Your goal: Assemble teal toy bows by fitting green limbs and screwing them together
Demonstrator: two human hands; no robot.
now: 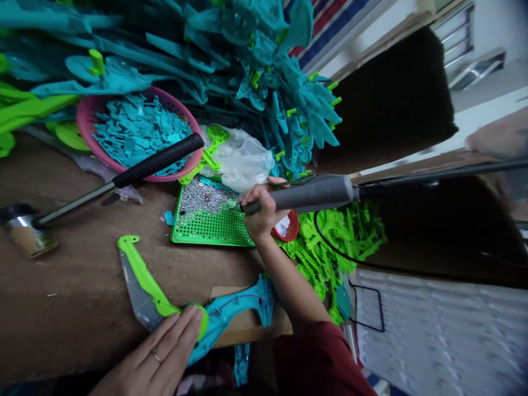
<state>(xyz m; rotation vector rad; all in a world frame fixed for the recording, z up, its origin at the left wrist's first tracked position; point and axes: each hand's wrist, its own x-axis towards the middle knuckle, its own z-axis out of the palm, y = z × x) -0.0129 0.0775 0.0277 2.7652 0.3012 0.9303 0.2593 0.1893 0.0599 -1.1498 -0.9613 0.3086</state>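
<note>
My right hand (264,212) is wrapped around a grey electric screwdriver (317,193), whose tip points left over a green perforated tray (214,236). Small silver screws (202,197) are heaped in the tray's far part. Whether a screw sits on the tip is too small to tell. My left hand (165,352) lies flat, fingers stretched out, over a round green joint of a plastic assembly. From that joint a blue curved piece (235,305) runs right, and a green arm (144,275) with a clear grey blade-like part (138,294) runs up and left.
A mallet (115,184) leans on a pink basket (192,121) of small blue pieces. Blue plastic parts (231,49) pile up at the back. Behind the tray is a plastic bag (247,157). A red bowl (295,226) and green parts (330,242) lie right of my forearm.
</note>
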